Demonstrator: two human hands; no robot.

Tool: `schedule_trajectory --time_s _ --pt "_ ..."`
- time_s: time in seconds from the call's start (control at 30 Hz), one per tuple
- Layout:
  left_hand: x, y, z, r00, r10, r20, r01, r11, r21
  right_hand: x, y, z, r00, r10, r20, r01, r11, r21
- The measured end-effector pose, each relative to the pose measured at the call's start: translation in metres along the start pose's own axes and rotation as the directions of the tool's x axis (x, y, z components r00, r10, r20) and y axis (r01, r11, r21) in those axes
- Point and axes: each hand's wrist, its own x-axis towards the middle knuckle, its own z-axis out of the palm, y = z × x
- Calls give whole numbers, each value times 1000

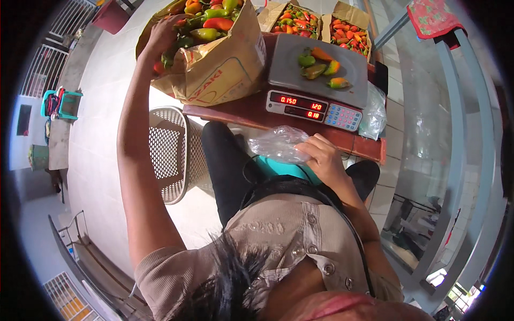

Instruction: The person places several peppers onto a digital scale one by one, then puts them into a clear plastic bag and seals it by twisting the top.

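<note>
My left hand (165,35) reaches into a large brown paper bag (225,78) full of green, orange and red peppers (209,24). Its fingertips are hidden among the peppers, so whether it grips one does not show. In my right hand (321,154), pinched between thumb and fingers, is a clear plastic bag (277,144) held above my lap. Beyond it stands a digital scale (281,72) with red lit digits and a keypad. Several green and orange peppers (314,71) lie spread on its grey platform.
The scale and paper bag stand on a low reddish-brown table (233,118). Two smaller paper bags of peppers, one left (295,20) and one right (349,34), sit behind. Plastic bags (373,112) lie right of the scale. A perforated basket (186,156) stands left of my leg.
</note>
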Motion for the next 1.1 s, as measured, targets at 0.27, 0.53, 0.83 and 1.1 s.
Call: schedule_trajectory --time_s 0.27,0.53,0.83,1.1 --pt "23 28 -18 994 -12 107 23 995 -99 3 -2 -1 1000 -16 -16 15 1000 -6" --pt "40 17 1 984 93 153 -116 982 146 -6 4 -3 999 -7 -40 6 1000 -18" --pt "59 -13 -61 890 -383 -250 353 923 -155 -16 8 -10 999 19 -38 -19 1000 -1" --pt "27 206 -39 979 -33 203 197 434 -879 -9 7 -4 997 -40 -60 41 999 2"
